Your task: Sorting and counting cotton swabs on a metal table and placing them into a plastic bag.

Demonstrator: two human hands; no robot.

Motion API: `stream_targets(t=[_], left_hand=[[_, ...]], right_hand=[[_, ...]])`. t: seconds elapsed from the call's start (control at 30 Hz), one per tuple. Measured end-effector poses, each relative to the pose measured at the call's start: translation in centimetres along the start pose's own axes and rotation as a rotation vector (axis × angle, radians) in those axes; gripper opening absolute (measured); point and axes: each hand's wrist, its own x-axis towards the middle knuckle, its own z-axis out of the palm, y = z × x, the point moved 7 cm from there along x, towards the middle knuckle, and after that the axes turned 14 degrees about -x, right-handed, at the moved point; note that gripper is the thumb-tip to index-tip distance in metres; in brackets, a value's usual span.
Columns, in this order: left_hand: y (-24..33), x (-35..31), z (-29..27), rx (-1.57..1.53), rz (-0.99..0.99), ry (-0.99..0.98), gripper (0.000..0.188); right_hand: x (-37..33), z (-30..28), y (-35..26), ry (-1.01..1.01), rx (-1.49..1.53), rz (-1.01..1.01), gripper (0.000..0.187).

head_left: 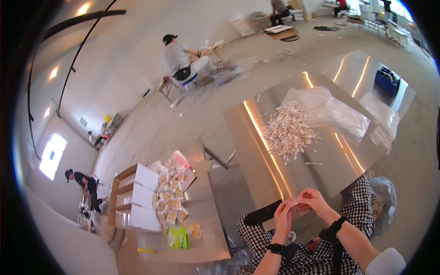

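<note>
Over the near edge of the shiny metal table (318,176), my left hand (283,217) and my right hand (314,202) meet, fingers closed. Between their fingertips is a small whitish piece (297,201), too small to make out. Beyond them lies a loose heap of cotton swabs (291,130). One stray swab (314,163) rests nearer to me. Clear plastic bags (344,118) lie flat beside the heap, to its right.
A lower table (201,245) on the left holds many small packets (174,195), a white divided carton (145,213), a green pouch (177,238) and a yellow cutter (146,250). A dark blue container (387,82) stands far right. A seated person (183,62) works farther off.
</note>
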Motion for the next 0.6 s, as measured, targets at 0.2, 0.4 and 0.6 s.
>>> stream_targets(t=[0.2, 0.4, 0.6], left_hand=[[1.6, -1.3, 1.0, 0.347, 0.166, 0.047, 0.019], [5.6, -4.6, 7.7, 0.866, 0.605, -0.061, 0.009], [5.0, -4.6, 6.6, 0.939, 0.659, -0.054, 0.008]], right_hand=[[-1.1, -0.3, -0.7, 0.005, -0.083, -0.1, 0.02], [-3.1, -0.1, -3.1, 0.162, -0.202, -0.207, 0.012], [-3.0, -0.2, -2.0, 0.266, -0.406, -0.34, 0.011]])
